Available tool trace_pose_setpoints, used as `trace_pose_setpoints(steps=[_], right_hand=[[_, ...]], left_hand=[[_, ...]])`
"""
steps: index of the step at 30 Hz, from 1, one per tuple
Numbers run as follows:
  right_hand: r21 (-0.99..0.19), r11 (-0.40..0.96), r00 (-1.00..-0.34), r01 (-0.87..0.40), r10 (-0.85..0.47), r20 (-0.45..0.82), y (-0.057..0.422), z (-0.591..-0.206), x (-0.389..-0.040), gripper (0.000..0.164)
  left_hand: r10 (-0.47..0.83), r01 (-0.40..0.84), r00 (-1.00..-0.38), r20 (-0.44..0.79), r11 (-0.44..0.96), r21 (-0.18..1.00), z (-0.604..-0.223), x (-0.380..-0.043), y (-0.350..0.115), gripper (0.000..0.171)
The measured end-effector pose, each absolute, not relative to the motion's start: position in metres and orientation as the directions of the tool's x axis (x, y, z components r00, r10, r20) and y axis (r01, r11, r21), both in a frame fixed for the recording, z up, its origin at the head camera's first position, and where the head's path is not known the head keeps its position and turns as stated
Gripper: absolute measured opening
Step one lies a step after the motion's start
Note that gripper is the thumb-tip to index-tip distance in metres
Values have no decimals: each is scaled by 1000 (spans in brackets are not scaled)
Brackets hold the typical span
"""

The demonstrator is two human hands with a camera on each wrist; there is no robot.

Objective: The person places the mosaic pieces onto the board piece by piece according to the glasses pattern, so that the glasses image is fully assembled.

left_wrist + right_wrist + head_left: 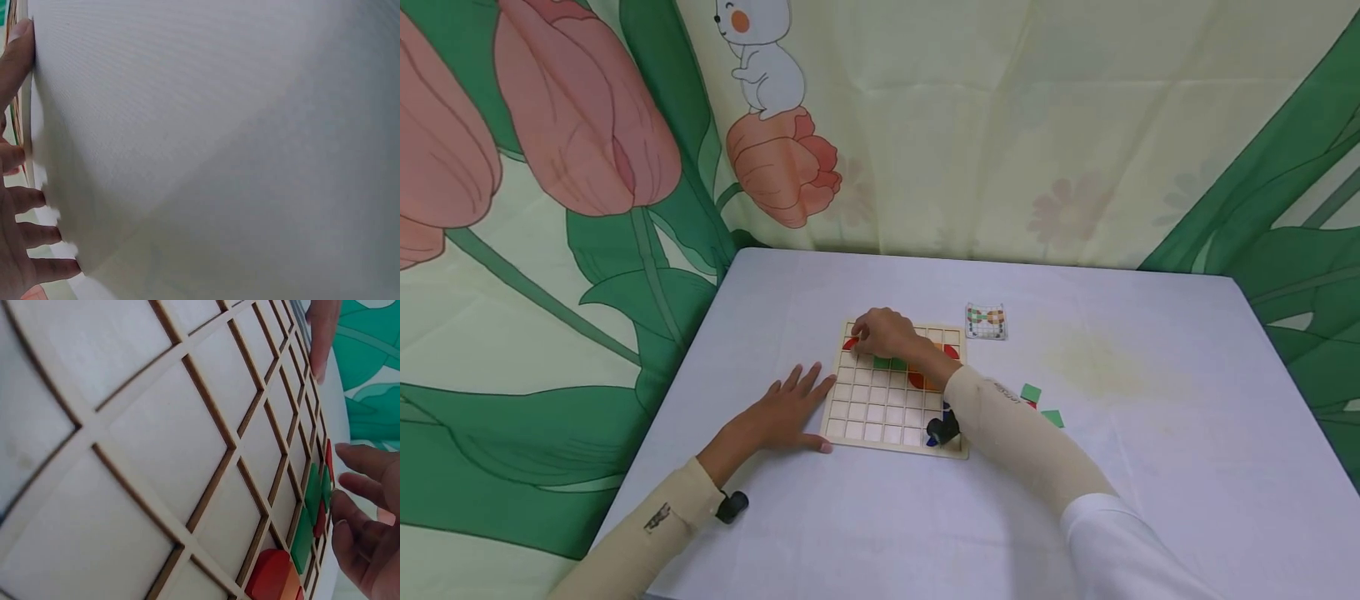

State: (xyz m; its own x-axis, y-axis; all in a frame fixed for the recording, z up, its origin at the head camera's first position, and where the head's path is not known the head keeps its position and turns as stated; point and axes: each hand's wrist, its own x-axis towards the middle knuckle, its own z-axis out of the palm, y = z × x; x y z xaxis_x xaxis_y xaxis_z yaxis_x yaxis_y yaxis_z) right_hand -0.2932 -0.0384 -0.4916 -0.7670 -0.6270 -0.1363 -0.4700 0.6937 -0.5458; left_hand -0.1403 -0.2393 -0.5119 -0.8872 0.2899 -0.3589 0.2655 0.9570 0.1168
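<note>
Head cam: L hand beside L edge of grid board on bench, grip spread, thumb nr the near-L corner. R hand over board's far-L part, fingers bent, right by red pc; can't tell if that grip pinches it. Green pcs in cells just below R hand. Card just beside board's far-R corner, loose green pcs on bench to R
</note>
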Motion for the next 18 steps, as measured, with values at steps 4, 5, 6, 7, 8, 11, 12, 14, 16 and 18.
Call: trace_pose_setpoints(steps=[4,5,6,7,8,11,12,14,16,18], right_hand=[[-553,668,-753,-497,-649,-109,-30,-488,-290,29],[-561,654,-747,-508,-658,-91,-27,-487,-290,27],[-571,635,-739,-520,-669,-71,-23,-487,-290,25],[-584,617,-732,-528,-679,-55,-19,-486,-289,24],[-595,597,-722,-538,-690,-39,-14,-486,-288,22],[-628,536,-689,-564,-725,-1,5,-487,-289,18],[-637,525,-682,-565,-731,2,12,-488,-289,18],[-657,514,-676,-552,-737,-8,27,-489,-290,19],[-675,512,-679,-531,-734,-23,44,-489,-289,20],[-684,520,-688,-512,-725,-37,62,-487,-287,22]], left_hand=[[286,260,-887,-363,958,118,-511,-140,-238,114],[283,258,-887,-364,959,117,-511,-140,-238,114],[280,256,-888,-365,960,114,-510,-140,-238,114],[277,253,-887,-369,961,113,-509,-140,-237,114],[273,249,-887,-372,962,112,-509,-139,-237,114],[269,242,-885,-379,963,118,-506,-138,-235,113],[269,242,-885,-379,963,119,-506,-138,-234,112],[272,244,-886,-376,962,123,-506,-137,-232,111],[270,242,-887,-376,963,121,-505,-137,-231,111],[265,238,-888,-376,964,118,-504,-136,-229,111]])
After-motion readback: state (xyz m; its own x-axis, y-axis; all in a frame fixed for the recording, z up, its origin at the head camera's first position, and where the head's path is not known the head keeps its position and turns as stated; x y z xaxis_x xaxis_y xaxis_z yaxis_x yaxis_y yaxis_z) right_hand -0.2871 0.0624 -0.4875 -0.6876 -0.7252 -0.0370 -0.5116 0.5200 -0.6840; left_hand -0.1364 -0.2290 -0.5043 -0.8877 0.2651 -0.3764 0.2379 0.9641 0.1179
